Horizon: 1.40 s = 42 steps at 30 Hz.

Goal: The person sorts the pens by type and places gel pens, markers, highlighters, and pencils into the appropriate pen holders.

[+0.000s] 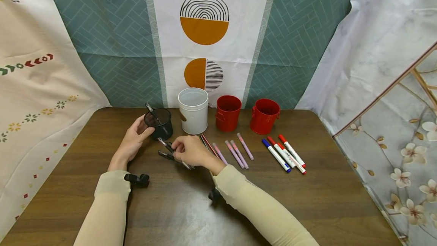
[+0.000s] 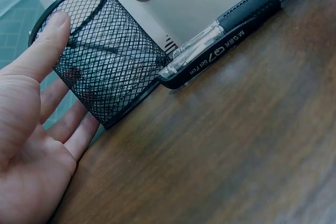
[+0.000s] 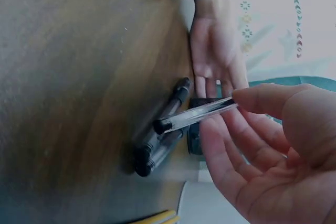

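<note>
My left hand (image 1: 132, 139) grips a black mesh pen cup (image 1: 166, 131) from its left side, thumb at the rim and the other fingers behind the wall. One pen (image 1: 152, 112) leans up out of the cup. Just right of it, my right hand (image 1: 192, 150) pinches a clear-barrelled black pen (image 3: 197, 114) between thumb and fingers, above the tabletop. Below that pen, two more black gel pens (image 3: 173, 103) lie side by side on the wood, partly hidden by the right hand in the head view. In the left wrist view, a gel pen (image 2: 226, 43) overlaps the cup's base.
A white can (image 1: 194, 119) stands right of the mesh cup, followed by two red buckets (image 1: 228, 119). In front lie pencils (image 1: 209, 146), several pink pens (image 1: 235, 155) and several red and blue capped markers (image 1: 287, 154). Fabric (image 1: 211, 54) hangs behind the brown table (image 1: 191, 215).
</note>
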Available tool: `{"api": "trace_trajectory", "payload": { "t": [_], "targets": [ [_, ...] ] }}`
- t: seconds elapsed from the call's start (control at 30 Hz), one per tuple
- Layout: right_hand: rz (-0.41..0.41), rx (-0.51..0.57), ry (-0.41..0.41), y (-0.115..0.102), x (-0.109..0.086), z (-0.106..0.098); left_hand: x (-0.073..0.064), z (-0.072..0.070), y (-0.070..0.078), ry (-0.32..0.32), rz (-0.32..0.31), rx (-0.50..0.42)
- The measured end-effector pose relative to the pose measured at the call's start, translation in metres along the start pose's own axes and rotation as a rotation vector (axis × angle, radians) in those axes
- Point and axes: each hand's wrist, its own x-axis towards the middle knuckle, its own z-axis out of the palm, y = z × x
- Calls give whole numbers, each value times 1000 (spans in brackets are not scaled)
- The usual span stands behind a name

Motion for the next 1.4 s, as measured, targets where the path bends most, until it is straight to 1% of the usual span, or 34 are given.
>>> {"api": "trace_trajectory", "payload": {
  "t": [0.3, 0.37, 0.57, 0.7, 1.0, 1.13, 1.4],
  "targets": [
    [-24, 100, 72, 6, 4, -13, 0, 0, 0, 1, 2, 1],
    [-25, 143, 85, 7, 4, -15, 0, 0, 0, 0, -1, 3],
    [9, 308, 115, 8, 8, -23, 0, 0, -1, 7, -3, 6],
    [32, 376, 152, 7, 12, -30, 1, 0, -1, 7, -6, 4],
    [20, 412, 208, 6, 21, -45, 1, 0, -1, 9, 17, -7],
    [26, 460, 220, 4, 25, -51, 0, 0, -1, 10, 7, -3],
    [21, 496, 261, -1, 34, -62, 1, 0, -1, 3, -3, 4]
  ]
}}
